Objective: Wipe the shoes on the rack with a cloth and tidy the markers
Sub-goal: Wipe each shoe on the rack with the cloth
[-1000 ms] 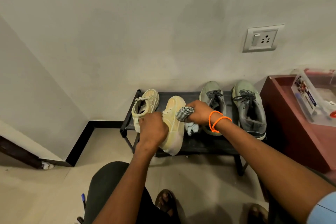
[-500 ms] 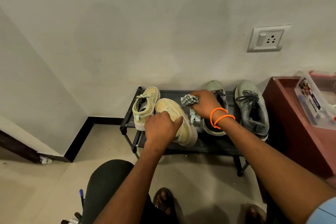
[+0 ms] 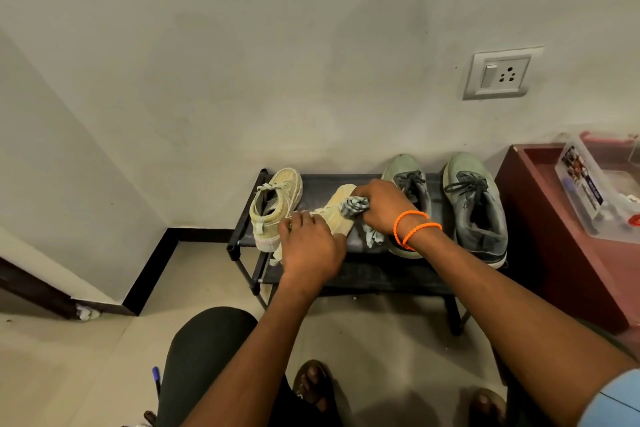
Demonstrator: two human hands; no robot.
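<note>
Cloth (image 3: 354,206) bunched in right hand (image 3: 384,210) wipes shoe (image 3: 341,215) gripped by left hand (image 3: 310,250).

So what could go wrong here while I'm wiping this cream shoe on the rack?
The cream shoe lies tipped under your left hand at the rack's front edge, so a hard push from the cloth in your right hand might slide it off. The cloth's hanging tail could snag the grey shoe's laces.

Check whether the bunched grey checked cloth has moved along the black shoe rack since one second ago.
No clear shift: the grey checked cloth, gripped in the right hand, stays between the left-hand cream shoe and the nearer grey shoe.
</note>
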